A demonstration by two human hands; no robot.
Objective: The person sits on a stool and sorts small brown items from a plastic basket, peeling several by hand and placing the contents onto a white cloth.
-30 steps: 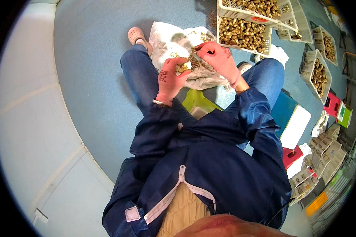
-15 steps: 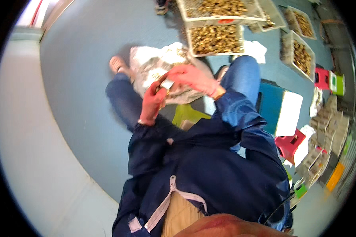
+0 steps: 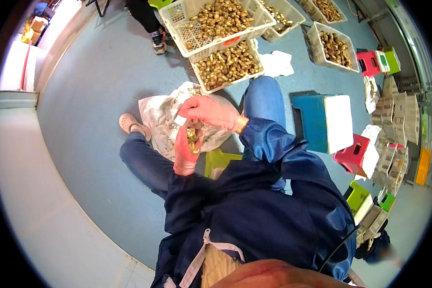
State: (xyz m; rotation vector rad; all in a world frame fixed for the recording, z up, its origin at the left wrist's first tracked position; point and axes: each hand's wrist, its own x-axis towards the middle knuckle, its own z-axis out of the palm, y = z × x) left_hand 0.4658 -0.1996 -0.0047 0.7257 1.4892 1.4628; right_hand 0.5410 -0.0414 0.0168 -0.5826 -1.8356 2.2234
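Observation:
Both my hands wear pinkish-red gloves and meet over a spread white sack (image 3: 151, 108) between my legs. In my left hand (image 3: 183, 154) is a knobbly brown-and-yellow piece (image 3: 192, 139), like a mushroom or a bulb; its exact kind cannot be made out. My right hand (image 3: 209, 111) is closed on a small flat white blade-like piece (image 3: 180, 120) just above it. The fingers partly hide both things. Pale scraps lie on the sack around my hands.
Ahead stand a lower white crate (image 3: 207, 89) and an upper crate (image 3: 185, 45), both with similar knobbly pieces. More crates (image 3: 317, 45) stand at far right. A blue box (image 3: 312, 122) and red stool (image 3: 353, 156) are on my right. Another person's shoe (image 3: 159, 42) shows at upper left.
The view has shifted, so the crates sit further left and lower. My left hand has turned, showing the knobbly piece more plainly; my right hand still grips the white piece.

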